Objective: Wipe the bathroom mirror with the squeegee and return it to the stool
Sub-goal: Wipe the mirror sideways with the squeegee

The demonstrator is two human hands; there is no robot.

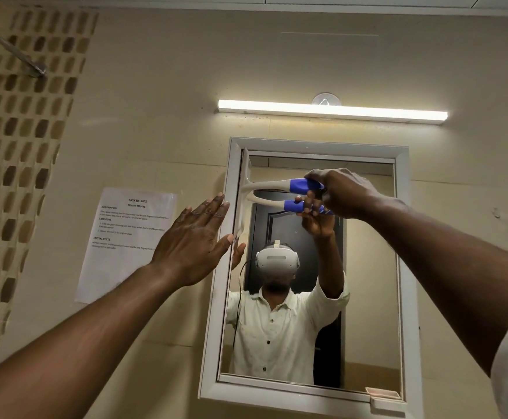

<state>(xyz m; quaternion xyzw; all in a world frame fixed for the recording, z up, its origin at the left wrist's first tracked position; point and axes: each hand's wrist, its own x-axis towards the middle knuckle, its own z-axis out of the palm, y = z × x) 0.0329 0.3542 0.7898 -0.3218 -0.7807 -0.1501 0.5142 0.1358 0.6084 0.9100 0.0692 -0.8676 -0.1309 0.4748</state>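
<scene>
A white-framed mirror [404, 237] hangs on the beige wall. My right hand [345, 192] grips the blue end of a white squeegee [274, 185]. Its blade stands upright against the glass at the mirror's upper left edge. The squeegee's reflection shows just below it in the glass. My left hand [197, 237] lies flat with straight fingers against the mirror's left frame. The stool is out of view.
A lit tube light [331, 111] is mounted above the mirror. A printed task sheet [125, 243] is taped to the wall at the left. A shower pipe [14, 52] juts out at the upper left. A small plastic tab [382, 394] sits at the frame's lower right corner.
</scene>
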